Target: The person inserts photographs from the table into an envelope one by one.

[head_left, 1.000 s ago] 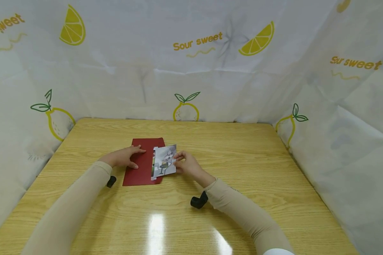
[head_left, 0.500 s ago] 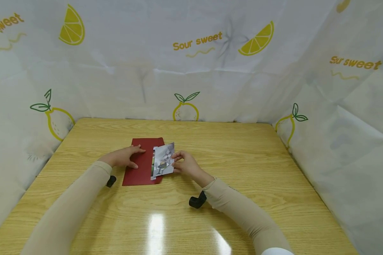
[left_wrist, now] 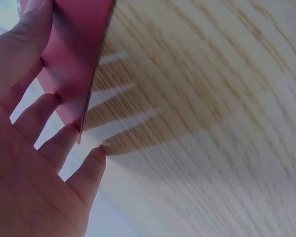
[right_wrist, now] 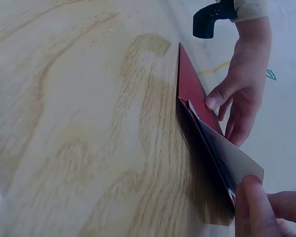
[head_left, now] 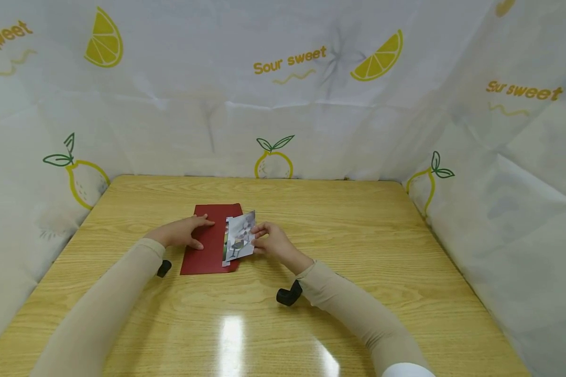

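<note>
A flat red envelope (head_left: 208, 261) lies on the table, left of centre. My left hand (head_left: 181, 233) rests on its left part with the fingers spread; in the left wrist view the fingertips touch the red paper (left_wrist: 76, 49) near its corner. At the envelope's right side, my right hand (head_left: 275, 245) pinches the right edge of a picture card (head_left: 239, 236) printed with a grey scene. The card tilts up, its left edge at the envelope's opening; a coloured strip with pale tabs shows beside it. The right wrist view shows the card (right_wrist: 236, 155) rising from the envelope's edge.
Both wrists carry a black camera mount, the left mount (head_left: 164, 268) and the right mount (head_left: 289, 296). The wood-grain table (head_left: 358, 225) is enclosed by white curtains (head_left: 170, 120) with lemon prints at the back and sides.
My right hand has moved slightly left with the card, whose right edge is now closer to the envelope. The left hand and the envelope have stayed in place.
</note>
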Demonstrator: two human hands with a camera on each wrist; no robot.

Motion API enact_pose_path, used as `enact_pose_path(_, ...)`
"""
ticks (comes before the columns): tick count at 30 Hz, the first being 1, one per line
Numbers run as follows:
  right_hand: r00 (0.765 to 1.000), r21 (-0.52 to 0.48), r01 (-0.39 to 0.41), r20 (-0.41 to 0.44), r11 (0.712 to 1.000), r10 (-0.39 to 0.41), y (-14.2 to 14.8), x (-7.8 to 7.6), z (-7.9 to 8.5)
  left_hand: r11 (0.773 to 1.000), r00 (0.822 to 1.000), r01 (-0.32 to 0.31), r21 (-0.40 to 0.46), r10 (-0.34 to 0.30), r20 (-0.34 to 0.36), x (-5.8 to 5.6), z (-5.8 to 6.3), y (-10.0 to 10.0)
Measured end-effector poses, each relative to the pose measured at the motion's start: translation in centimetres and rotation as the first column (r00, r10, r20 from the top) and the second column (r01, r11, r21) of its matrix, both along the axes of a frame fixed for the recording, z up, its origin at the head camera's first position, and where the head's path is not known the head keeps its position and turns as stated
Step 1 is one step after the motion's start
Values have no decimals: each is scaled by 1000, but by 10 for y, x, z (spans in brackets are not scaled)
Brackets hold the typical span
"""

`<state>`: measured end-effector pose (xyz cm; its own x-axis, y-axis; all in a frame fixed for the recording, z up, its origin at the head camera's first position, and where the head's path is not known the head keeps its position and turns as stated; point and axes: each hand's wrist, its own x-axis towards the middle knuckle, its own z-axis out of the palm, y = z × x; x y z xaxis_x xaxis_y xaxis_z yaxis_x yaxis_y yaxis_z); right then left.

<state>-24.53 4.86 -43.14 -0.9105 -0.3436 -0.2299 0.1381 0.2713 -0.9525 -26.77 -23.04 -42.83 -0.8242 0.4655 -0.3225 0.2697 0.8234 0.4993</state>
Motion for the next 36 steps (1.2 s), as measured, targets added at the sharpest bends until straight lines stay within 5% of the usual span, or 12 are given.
enact_pose_path(36,999,72,38,2,997,-39,-34,-10,-5,1000,1000,-10,-3,10,-3,4,4,2)
